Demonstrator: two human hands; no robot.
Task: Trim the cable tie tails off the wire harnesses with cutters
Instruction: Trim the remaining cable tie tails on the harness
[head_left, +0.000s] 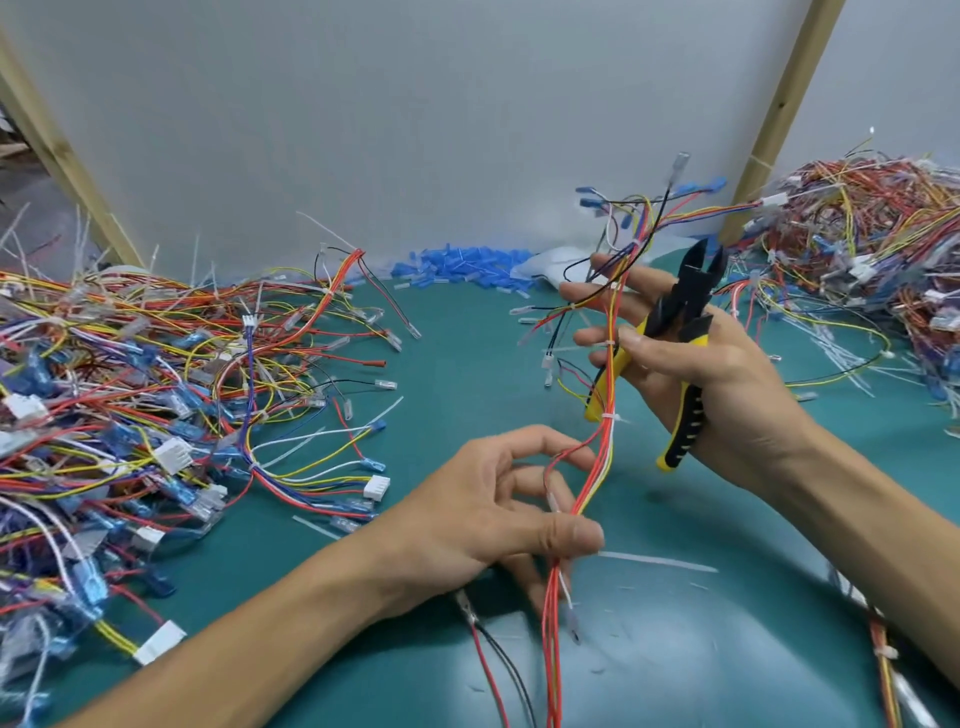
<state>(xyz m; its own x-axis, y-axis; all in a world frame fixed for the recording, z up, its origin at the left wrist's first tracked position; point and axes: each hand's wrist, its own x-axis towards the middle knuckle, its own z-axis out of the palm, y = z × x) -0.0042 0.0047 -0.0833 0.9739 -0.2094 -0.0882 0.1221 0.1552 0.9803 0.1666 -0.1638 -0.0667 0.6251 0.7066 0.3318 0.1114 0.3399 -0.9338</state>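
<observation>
A wire harness (605, 447) of red, orange, yellow and white wires runs upright between my hands, bound by white cable ties (608, 417). My left hand (498, 514) pinches the bundle low down between thumb and fingers. My right hand (711, 379) grips the yellow-and-black cutters (685, 332), jaws parted and pointing up, while its fingers also hold the upper part of the harness. A loose white tie tail (657, 562) lies on the green mat just right of my left thumb.
A large heap of harnesses (130, 405) with long tie tails covers the left of the green mat (467, 374). Another heap (872, 244) fills the far right. Blue connector sleeves (462, 265) lie along the grey back wall. Wooden posts stand at both sides.
</observation>
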